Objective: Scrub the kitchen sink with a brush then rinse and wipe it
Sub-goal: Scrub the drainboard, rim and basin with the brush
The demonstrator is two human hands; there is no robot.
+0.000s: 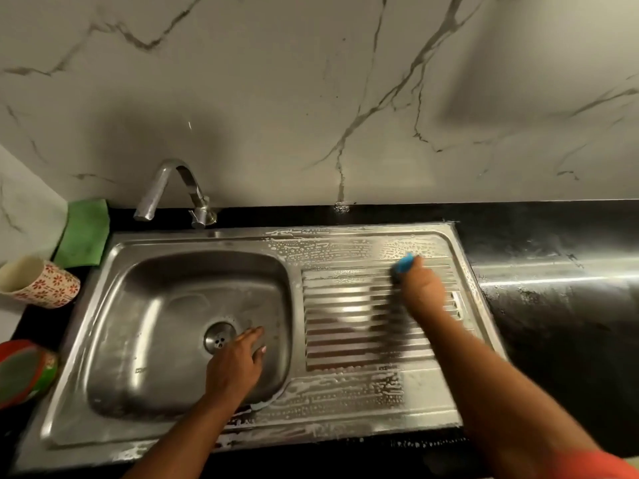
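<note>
gripping brush in right hand on sudsy drainboard, left hand slack-fingered over sink basin, cup at nine o'clock, black counter

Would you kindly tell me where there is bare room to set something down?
The counter right of the drainboard is bare, though wet. The left half of the basin, beyond the drain, is open. Crowded: cloth, cup and container at the left; the right hand holds the brush on the drainboard; the left hand is over the basin.
</note>
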